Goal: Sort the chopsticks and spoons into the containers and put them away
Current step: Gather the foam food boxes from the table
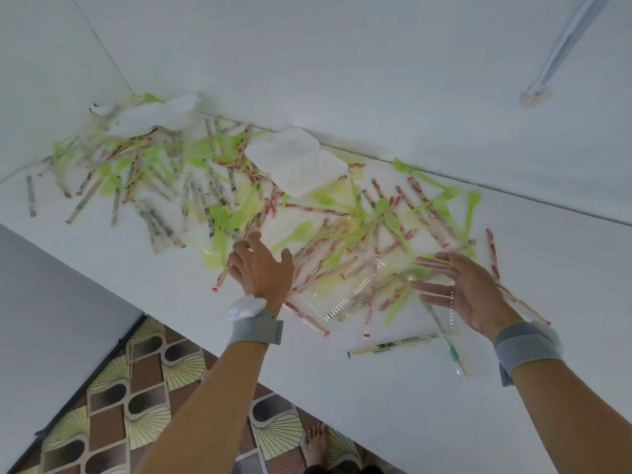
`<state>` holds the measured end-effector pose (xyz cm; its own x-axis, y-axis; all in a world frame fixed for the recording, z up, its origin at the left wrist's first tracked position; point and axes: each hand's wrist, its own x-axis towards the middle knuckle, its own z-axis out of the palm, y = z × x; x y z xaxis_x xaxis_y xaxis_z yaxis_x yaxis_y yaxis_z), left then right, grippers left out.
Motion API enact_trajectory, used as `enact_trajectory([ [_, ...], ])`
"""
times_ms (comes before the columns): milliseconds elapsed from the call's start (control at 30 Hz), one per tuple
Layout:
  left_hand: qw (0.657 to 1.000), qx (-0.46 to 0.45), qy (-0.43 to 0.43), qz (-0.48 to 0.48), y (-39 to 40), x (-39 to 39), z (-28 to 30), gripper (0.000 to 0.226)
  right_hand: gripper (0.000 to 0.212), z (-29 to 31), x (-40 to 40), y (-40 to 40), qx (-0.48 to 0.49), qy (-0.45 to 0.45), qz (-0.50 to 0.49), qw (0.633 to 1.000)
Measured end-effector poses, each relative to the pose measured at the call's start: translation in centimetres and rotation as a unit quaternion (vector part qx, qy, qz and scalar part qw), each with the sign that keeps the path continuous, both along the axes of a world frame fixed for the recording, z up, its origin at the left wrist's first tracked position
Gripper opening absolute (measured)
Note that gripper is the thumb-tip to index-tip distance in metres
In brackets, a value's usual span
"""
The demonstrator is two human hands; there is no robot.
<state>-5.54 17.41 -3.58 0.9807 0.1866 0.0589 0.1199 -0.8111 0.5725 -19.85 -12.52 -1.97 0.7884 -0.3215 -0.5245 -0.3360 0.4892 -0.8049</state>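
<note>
The far-left heap of chopsticks (113, 172) and green spoons (219, 213) is smeared by blur — single pieces cannot be told apart there. The left hand (260, 268) covers the top of a red-wrapped chopstick (221, 277), so its grip on it is unclear. A foot (316, 446) is cut off at the bottom edge — the white surface (444, 405) runs off the right.
</note>
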Motion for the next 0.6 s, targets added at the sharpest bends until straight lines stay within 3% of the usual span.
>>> enact_trajectory([
  [233, 0.99, 0.024, 0.053, 0.125, -0.5, -3.7, -1.9, 0.068, 0.02, 0.0, 1.4, 1.0, 0.012, -0.002, 0.053, 0.999],
  [367, 0.983, 0.048, 0.123, 0.129, -1.3, -3.9, -1.9, 0.06, 0.018, 0.0, 1.4, 1.0, 0.016, -0.004, 0.06, 0.998],
  [467, 0.982, 0.045, 0.133, 0.128, -1.5, -3.8, -2.0, 0.053, 0.02, 0.1, 1.3, 0.8, 0.017, -0.002, 0.065, 0.998],
  [600, 0.979, 0.028, 0.13, 0.155, -1.6, -3.6, -1.8, 0.061, 0.022, 0.2, 1.3, 0.5, 0.014, -0.004, 0.06, 0.998],
])
